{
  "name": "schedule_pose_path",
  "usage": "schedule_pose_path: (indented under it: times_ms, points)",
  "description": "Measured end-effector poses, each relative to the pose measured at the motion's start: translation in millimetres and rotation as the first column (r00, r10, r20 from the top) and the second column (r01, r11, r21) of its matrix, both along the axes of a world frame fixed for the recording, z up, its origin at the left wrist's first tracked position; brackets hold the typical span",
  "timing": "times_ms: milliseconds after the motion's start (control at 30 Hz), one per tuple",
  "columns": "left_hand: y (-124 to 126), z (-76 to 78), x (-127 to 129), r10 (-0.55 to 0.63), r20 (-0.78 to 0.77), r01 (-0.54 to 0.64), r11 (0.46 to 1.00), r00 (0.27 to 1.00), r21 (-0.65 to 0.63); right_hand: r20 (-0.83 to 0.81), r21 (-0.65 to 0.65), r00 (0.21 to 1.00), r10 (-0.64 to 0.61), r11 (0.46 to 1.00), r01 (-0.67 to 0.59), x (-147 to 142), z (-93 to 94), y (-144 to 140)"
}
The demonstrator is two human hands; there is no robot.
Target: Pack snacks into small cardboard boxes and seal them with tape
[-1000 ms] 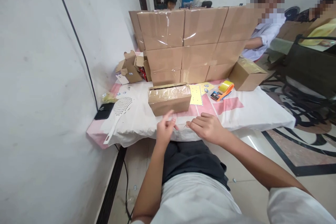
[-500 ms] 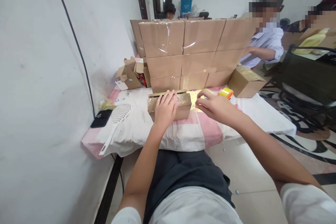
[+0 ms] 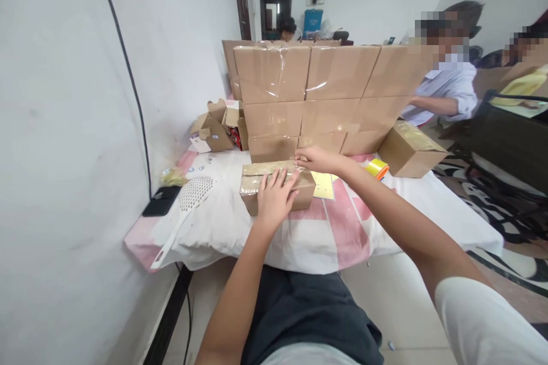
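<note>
here my left hand (image 3: 274,197) lies flat and open on the box (image 3: 277,187), fingers spread over its top and front edge, pressing it against the cloth (image 3: 325,228). the box is a small brown carton wrapped in clear glossy tape, sitting on the pink and white cloth at the near middle of the table, just in front of the stack (image 3: 317,94). my right hand (image 3: 314,157) reaches over the far right corner of the box, fingertips pinched together at the top edge there; it looks closed on something thin, maybe a tape end, but i cannot tell what it grips.

the stack is a wall of taped brown cartons, three rows high, standing right behind the box. a single carton (image 3: 411,149) lies tilted at the stack's right end. between it and my right wrist a yellow tape roll (image 3: 377,169) pokes out, partly hidden by my arm. a pale yellow sheet (image 3: 323,185) lies flat just right of the box, touching or nearly touching it. to the left a white slotted scoop (image 3: 184,205) lies on the cloth with its handle hanging over the near edge, and a black phone (image 3: 158,204) rests beside it near the wall. some open small cartons (image 3: 216,128) sit at the stack's left. a person in a light shirt (image 3: 449,91) is behind the stack on the right
</note>
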State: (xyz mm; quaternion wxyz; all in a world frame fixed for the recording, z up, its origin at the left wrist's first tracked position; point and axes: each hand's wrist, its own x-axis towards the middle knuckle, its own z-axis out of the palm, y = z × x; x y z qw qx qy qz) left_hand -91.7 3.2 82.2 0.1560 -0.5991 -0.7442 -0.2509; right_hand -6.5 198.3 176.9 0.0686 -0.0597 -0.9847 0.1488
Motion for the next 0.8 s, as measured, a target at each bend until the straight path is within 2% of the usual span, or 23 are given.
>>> schedule_pose_path:
  times_ms: [133,300,367,467,533,633,700,800]
  points:
    - [1,-4.5,-1,0.013,-0.053,-0.014,1.000,0.998,-0.010,0.031,-0.008,0.999,-0.011,1.000,0.011,-11,-9.1,8]
    - [2,-5.6,0,0.016,-0.063,-0.015,1.000,0.998,0.003,0.075,-0.048,0.989,-0.129,0.990,0.133,-12,-17.8,10]
    - [2,-5.6,1,0.018,-0.061,-0.018,1.000,0.998,0.003,0.046,-0.054,0.978,-0.201,0.978,0.204,-11,-19.9,12]
    - [1,-5.7,4,0.023,-0.057,-0.023,1.000,0.998,0.009,-0.020,-0.109,0.933,-0.358,0.929,0.354,-11,-25.3,19]
    - [1,-5.7,5,0.024,-0.052,-0.023,1.000,0.998,0.019,-0.021,-0.211,0.905,-0.426,0.886,0.412,-14,-32.3,25]
    - [1,-6.1,7,-0.006,-0.030,0.006,1.000,1.000,0.021,0.020,-0.406,0.873,-0.488,0.794,0.453,-21,-45.9,30]
    - [2,-7.4,7,-0.024,-0.013,0.024,0.999,1.000,0.025,0.073,-0.475,0.858,-0.508,0.739,0.478,-23,-53.2,29]
    - [3,-10.3,7,-0.014,0.004,0.013,0.999,1.000,0.044,0.147,-0.544,0.901,-0.407,0.728,0.417,-18,-58.5,24]
